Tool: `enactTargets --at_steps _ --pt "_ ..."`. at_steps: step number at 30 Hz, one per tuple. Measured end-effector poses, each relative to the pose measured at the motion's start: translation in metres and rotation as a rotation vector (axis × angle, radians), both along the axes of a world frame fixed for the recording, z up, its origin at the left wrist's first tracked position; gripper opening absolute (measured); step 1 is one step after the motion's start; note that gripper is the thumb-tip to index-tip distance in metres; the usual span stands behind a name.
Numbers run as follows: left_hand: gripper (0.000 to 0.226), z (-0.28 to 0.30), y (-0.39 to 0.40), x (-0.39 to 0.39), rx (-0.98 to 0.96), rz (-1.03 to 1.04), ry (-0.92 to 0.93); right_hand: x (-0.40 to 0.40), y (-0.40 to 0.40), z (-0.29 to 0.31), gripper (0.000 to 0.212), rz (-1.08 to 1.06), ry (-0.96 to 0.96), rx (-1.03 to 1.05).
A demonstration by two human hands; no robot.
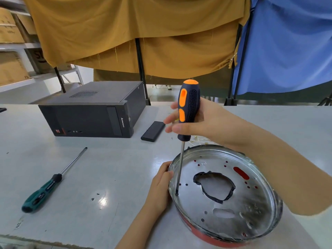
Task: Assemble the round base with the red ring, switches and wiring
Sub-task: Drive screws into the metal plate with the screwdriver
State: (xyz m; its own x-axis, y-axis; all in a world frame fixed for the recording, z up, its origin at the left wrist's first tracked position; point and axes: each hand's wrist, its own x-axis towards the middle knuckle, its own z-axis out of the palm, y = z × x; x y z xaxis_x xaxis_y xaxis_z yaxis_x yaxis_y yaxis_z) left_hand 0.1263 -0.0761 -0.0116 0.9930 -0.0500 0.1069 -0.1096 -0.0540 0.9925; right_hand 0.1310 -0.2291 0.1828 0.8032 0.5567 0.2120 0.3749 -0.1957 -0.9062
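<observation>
The round metal base lies on the table at the lower right, with the red ring showing under its near rim. A taped irregular hole sits in its middle. My right hand grips an orange-and-black screwdriver upright; its tip rests at a hole near the base's left edge. My left hand holds the base's left rim. Switches and wiring are not visible.
A green-handled screwdriver lies on the table to the left. A black computer case stands at the back, with a flat black device beside it. Small brass screws lie behind the base. Two loose screws lie left of my left hand.
</observation>
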Motion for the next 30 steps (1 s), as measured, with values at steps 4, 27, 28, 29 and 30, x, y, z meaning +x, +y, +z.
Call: enactTargets --at_steps 4,27,28,29,30 --pt "0.024 -0.001 -0.001 0.003 0.012 0.001 0.043 -0.002 -0.008 -0.001 0.040 0.194 0.065 0.045" --pt "0.037 -0.001 -0.005 0.006 -0.006 0.020 0.184 -0.013 0.016 -0.013 0.027 -0.425 -0.299 -0.006" --pt "0.037 0.000 -0.005 0.005 -0.009 0.020 0.197 -0.012 0.017 -0.013 0.028 -0.439 -0.301 -0.006" --pt "0.037 0.001 -0.005 0.005 -0.010 0.018 0.208 -0.010 0.015 -0.011 0.030 -0.418 -0.267 -0.012" --pt "0.035 0.003 -0.005 0.006 -0.011 0.011 0.221 -0.008 0.011 -0.009 0.033 -0.364 -0.204 -0.021"
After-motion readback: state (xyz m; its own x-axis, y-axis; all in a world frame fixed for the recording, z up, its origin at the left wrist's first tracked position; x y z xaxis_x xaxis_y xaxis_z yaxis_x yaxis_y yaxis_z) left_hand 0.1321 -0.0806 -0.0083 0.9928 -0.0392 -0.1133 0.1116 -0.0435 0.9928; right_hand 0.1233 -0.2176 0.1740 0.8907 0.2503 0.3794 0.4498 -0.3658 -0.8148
